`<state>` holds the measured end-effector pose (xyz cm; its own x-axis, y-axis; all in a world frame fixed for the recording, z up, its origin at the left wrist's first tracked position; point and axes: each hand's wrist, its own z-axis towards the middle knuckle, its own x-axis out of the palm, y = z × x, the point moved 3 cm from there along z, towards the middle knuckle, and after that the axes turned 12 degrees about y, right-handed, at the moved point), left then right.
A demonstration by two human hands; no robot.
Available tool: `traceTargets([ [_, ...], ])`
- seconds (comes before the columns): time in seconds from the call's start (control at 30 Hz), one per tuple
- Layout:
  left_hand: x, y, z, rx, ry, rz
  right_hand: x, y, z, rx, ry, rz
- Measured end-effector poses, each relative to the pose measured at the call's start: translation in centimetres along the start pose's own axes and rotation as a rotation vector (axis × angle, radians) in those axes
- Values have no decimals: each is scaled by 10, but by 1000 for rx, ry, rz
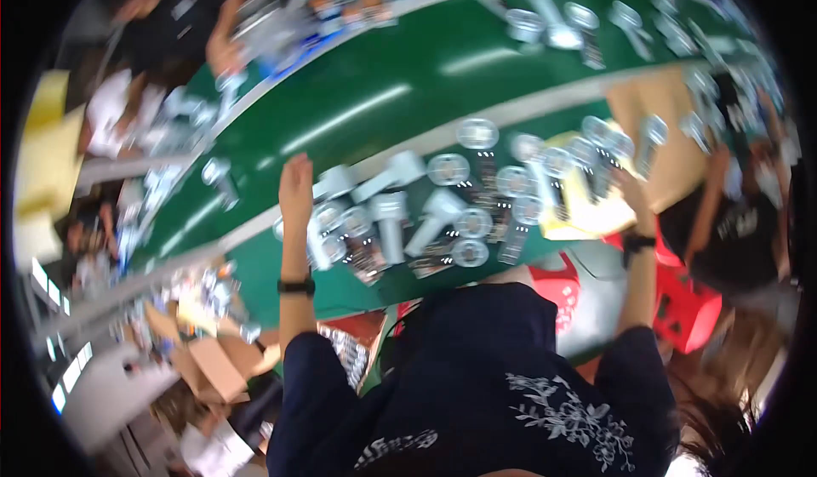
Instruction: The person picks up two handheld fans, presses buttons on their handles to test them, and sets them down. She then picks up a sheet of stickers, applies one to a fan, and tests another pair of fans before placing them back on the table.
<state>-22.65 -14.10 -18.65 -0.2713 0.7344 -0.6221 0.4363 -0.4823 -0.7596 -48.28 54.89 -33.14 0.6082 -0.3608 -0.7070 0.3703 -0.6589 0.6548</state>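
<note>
The view is smeared by motion. My left hand is over the left part of the green work table, beside several pale handled devices with round heads. Its fingers look bunched, but whether they hold anything is blurred. My right hand reaches to the right, at the edge of a yellow sheet with a row of round-headed devices on it. Its fingers are too smeared to read. Between my hands lie a pale grey handle piece, a round-headed device with a dark strip, and several more of both kinds.
A green conveyor belt with pale rails runs beyond the work table, carrying more devices at the upper right. Brown cardboard lies at the right, above a red stool. Other people sit at the right and upper left. Open cartons stand lower left.
</note>
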Motion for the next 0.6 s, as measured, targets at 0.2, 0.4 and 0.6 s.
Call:
traceTargets([
  [0.2,-167,232,-38,-723,-694,504,-44,11,-20,910,-316,735],
  [0.4,-186,301,30,-299,-505,508,-46,133,-72,600,-116,923],
  [0.6,-293,436,27,-306,-208,-178,-43,130,-18,947,-358,710],
])
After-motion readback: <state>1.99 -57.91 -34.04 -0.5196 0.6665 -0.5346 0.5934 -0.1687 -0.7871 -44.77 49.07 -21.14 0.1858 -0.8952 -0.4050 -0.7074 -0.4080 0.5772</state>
